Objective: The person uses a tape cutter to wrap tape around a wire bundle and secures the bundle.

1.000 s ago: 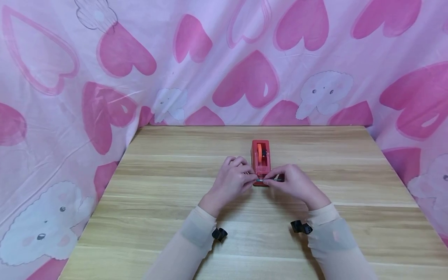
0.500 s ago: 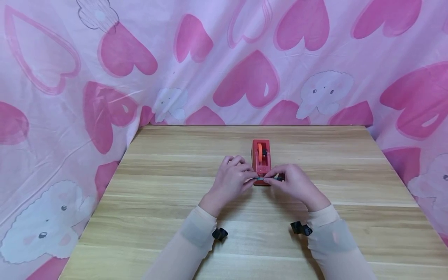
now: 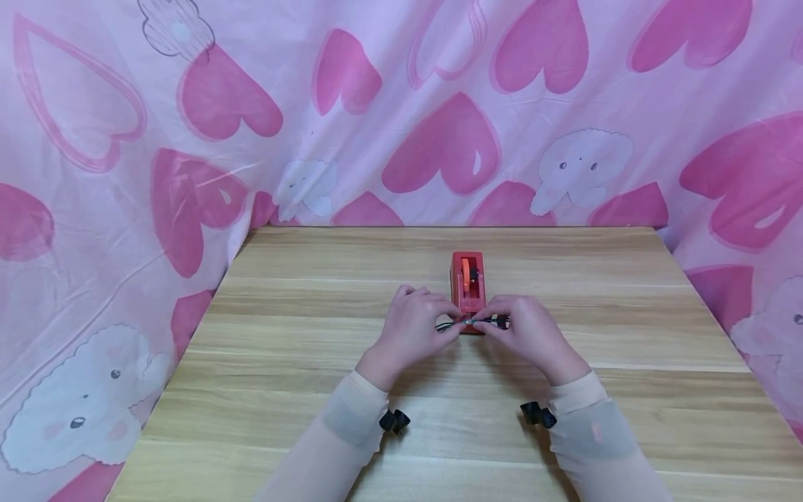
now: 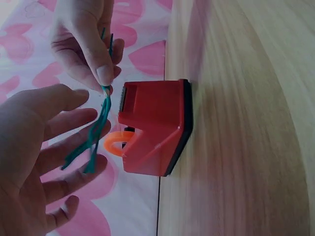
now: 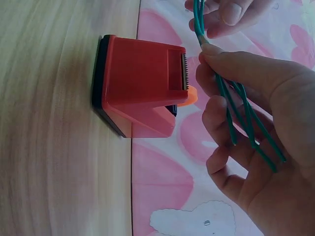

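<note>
A bundle of thin green wires (image 4: 104,109) is held over the near end of a red tape dispenser (image 3: 468,302). My right hand (image 3: 532,336) pinches the bundle near its middle between thumb and forefinger. Loose strands (image 5: 199,20) fan out from both sides of that pinch. My left hand (image 3: 410,329) is beside the bundle's left end, its thumb and fingers spread apart in the left wrist view with the strands passing between them. The dispenser carries an orange tape roll (image 4: 112,142), and its toothed cutter (image 5: 185,71) faces the hands.
The dispenser stands on a wood-grain table (image 3: 314,279). Behind and at the sides hangs a pink curtain (image 3: 351,153) printed with hearts. Black cameras (image 3: 394,421) sit on both wrists.
My left fingers have opened away from the bundle, and its left-hand strands now show between thumb and forefinger. My right hand keeps its pinch nearly in place. The dispenser has not moved.
</note>
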A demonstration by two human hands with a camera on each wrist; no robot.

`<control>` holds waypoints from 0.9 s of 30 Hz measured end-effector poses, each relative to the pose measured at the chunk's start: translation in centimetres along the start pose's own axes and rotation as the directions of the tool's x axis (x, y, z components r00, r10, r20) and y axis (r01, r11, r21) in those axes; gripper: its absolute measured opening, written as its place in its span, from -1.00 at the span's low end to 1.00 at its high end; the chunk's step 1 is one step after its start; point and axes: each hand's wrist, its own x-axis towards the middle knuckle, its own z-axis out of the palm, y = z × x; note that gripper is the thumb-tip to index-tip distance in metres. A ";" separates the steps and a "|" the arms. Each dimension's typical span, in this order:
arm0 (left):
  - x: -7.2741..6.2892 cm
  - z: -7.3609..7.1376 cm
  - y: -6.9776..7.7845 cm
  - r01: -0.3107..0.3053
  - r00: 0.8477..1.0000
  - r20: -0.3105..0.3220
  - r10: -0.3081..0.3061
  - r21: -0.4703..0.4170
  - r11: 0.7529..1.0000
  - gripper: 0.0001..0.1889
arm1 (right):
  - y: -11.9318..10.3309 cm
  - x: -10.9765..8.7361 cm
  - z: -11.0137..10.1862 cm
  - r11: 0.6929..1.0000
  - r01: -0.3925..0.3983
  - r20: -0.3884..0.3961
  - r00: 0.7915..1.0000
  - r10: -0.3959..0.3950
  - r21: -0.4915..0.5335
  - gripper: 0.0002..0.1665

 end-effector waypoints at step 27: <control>0.0 2.0 -0.9 0.142 0.990 0.070 -0.126 -0.336 0.931 -0.89 | 0.6 -0.3 0.4 0.997 0.027 -0.093 0.995 -0.021 0.066 -0.81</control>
